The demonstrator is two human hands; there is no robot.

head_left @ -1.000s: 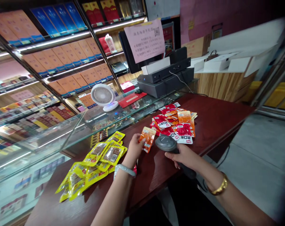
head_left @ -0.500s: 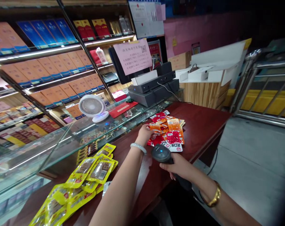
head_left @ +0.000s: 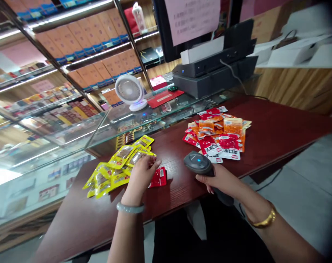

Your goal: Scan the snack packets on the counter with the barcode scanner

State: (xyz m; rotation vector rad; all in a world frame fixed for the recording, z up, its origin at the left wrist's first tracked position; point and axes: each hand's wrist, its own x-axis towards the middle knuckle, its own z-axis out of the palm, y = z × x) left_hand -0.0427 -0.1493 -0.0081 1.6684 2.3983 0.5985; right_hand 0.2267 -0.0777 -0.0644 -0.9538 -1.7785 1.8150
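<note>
My right hand (head_left: 223,180) is closed around the handle of a dark barcode scanner (head_left: 199,162), which has a blue light on top. My left hand (head_left: 144,171), with a pale bangle at the wrist, hovers at the right end of a heap of yellow snack packets (head_left: 119,157). Its thumb stands apart from the partly hidden fingers, and I see nothing held between them. Beside and partly under this hand lies a red packet (head_left: 161,177). Beyond the scanner spreads a pile of red and orange snack packets (head_left: 207,128).
The packets lie on a dark red wooden counter (head_left: 278,124). A glass display case (head_left: 100,131) runs along its far left, bearing a small white fan (head_left: 130,93) and a red mat (head_left: 166,98). Dark till equipment (head_left: 210,75) stands behind. A cable hangs at the right.
My left hand has moved left from the red and orange pile to the yellow packets. My right hand still grips the scanner. The view has turned left and tilted down.
</note>
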